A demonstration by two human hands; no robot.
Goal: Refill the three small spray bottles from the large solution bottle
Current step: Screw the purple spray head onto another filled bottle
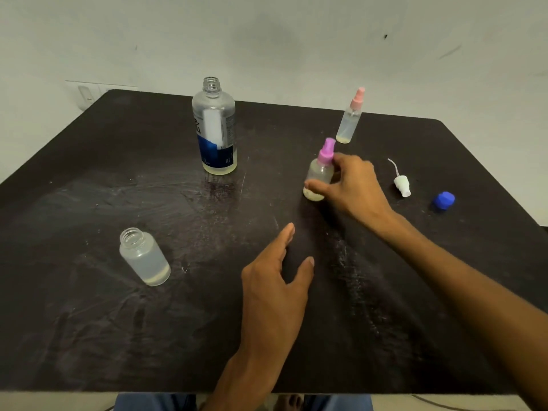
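Dark scuffed table [89, 336], pale wall behind. Near left: small uncapped spray bottle [144, 256], clear, upright, thin layer of yellowish liquid at the bottom. Back centre: large solution bottle [215, 127], cap off, blue-and-white label, a little yellowish liquid at its base. Left hand [274, 280] flat over the table at front centre, fingers straight and spread, holding nothing. Right of centre: purple-capped spray bottle [320, 172] upright, right hand [351, 183] curled round it, thumb low on the body, fingers behind the neck. Behind it, well apart: pink-capped spray bottle [350, 117], upright, closed. Further right, lying on the table: white sprayer head [401, 180] with its dip tube, then blue cap [444, 200] near the right edge.
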